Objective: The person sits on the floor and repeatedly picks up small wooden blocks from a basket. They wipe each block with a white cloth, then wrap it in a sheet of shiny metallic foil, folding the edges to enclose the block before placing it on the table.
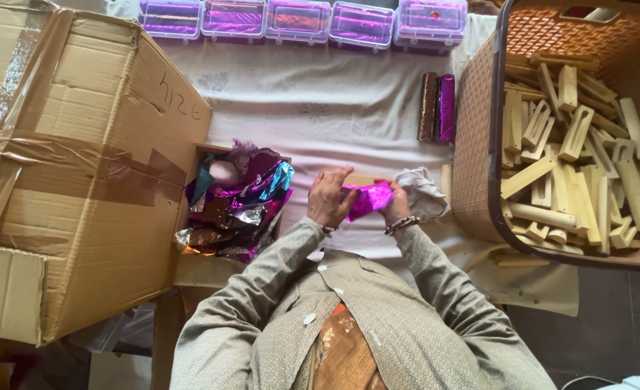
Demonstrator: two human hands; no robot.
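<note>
My left hand (329,196) and my right hand (394,204) both grip a piece wrapped in shiny purple foil (368,198), held between them just above the white cloth (313,101). A crumpled white rag (422,191) lies against my right hand. A small open cardboard box (190,271) full of crumpled coloured foil sheets (240,202) sits just left of my left hand. Two wrapped bars, one brown (427,106) and one purple (446,108), lie side by side farther up the cloth.
A big taped cardboard box (74,166) fills the left side. A woven basket (479,144) on the right holds several pale wooden pieces (580,159). Several clear plastic cases with purple contents (298,20) line the far edge.
</note>
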